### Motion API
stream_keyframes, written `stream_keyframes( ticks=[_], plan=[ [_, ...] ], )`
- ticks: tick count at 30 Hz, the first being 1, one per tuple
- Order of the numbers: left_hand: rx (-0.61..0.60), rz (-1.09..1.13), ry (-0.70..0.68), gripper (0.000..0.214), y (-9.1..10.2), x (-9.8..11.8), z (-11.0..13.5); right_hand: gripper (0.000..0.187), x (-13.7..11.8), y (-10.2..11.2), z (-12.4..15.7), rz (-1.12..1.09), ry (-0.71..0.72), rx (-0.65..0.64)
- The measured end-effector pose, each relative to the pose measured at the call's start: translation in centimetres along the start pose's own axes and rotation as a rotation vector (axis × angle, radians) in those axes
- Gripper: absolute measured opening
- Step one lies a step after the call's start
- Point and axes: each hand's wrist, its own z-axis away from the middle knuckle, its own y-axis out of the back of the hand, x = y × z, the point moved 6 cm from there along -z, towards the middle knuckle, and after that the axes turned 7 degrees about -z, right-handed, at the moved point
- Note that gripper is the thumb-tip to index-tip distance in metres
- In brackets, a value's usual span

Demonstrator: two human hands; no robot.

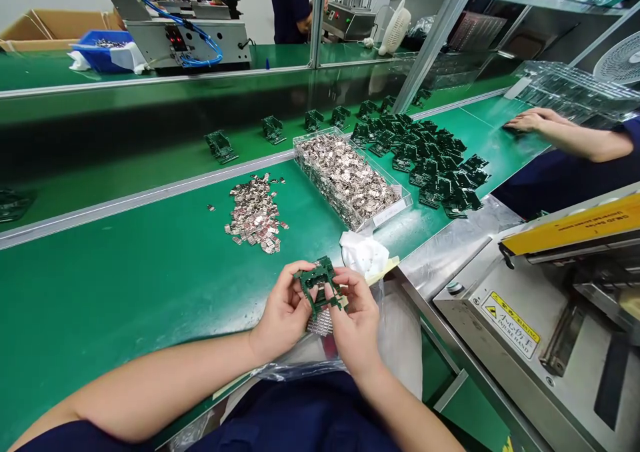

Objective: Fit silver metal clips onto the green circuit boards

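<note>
head view looks down on a long green bench (125, 285) with a smooth matte top, running from the near left toward the far right. the left hand (283, 315) and the right hand (356, 322) meet at the near edge, both clamped by the fingertips on a small dark green circuit board (320, 285) held just above that edge, over a clear plastic bag (300, 365) that hangs off it. a few silvery metal pieces show under the board, between the hands.

near the middle of the bench lies a loose heap of small metal clips (257, 215), flat on the green surface. just right of it stands a clear rectangular tray (350, 179) filled with the same shiny parts, and beyond the tray, toward the far right edge, a dense pile of green boards (435, 169). a crumpled white cloth (365, 252) sits near the tray's near end.

a metal rail (125, 202) divides the bench from a darker green conveyor belt (150, 132) behind it — single boards lie spaced along that belt. at the right, off the bench's near corner, a steel machine (530, 305) carries a yellow warning label. another person's hand (530, 120) rests flat at the far right end of the bench. across the belt stand a grey device with blue tubing (185, 35), a blue bin (103, 49) and a white fan (395, 29) — a factory line.
</note>
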Motion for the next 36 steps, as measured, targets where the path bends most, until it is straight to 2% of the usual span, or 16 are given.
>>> stream_keyframes(
  ticks=[3,7,12,16,19,21,23,24,26,29,32,36],
  plan=[
    [-0.011,0.003,0.031,0.027,-0.2,-0.1,0.1,0.013,0.6,-0.3,0.1,-0.164,-0.113,-0.016],
    [0.002,0.004,0.047,0.026,-0.2,-0.2,0.2,0.017,1.1,-0.3,0.0,-0.238,-0.184,-0.005],
    [0.031,-0.02,0.053,0.027,-0.3,-0.1,0.5,0.021,1.5,-0.4,0.1,-0.285,-0.193,0.031],
    [-0.002,-0.025,0.067,0.03,-0.7,0.1,0.9,0.024,1.5,-0.1,0.5,-0.331,-0.215,0.017],
    [-0.042,-0.03,0.1,0.033,-1.0,0.0,0.9,0.022,1.4,1.6,1.1,-0.271,-0.186,-0.003],
    [-0.02,-0.01,0.124,0.037,-1.0,-0.2,0.5,0.021,1.7,3.7,1.8,-0.159,-0.144,0.045],
    [0.026,0.024,0.136,0.043,-1.1,-0.6,-0.2,0.023,2.9,5.2,2.6,-0.048,-0.164,0.047],
    [0.04,0.037,0.138,0.045,-1.3,-0.9,-0.6,0.027,3.8,5.4,3.1,-0.012,-0.203,-0.005],
    [0.039,0.047,0.138,0.051,-2.1,-1.5,-1.6,0.033,5.5,4.6,3.9,0.007,-0.272,-0.193],
    [0.028,0.047,0.12,0.055,-3.2,-2.4,-2.7,0.034,6.7,2.7,4.6,-0.013,-0.246,-0.392],
    [0.025,-0.002,0.073,0.051,-3.6,-2.9,-3.2,0.038,7.2,1.6,4.6,-0.004,-0.182,-0.427],
    [0.022,-0.077,0.053,0.048,-3.3,-3.0,-3.2,0.041,7.5,1.5,4.5,0.048,-0.076,-0.467]
  ],
)
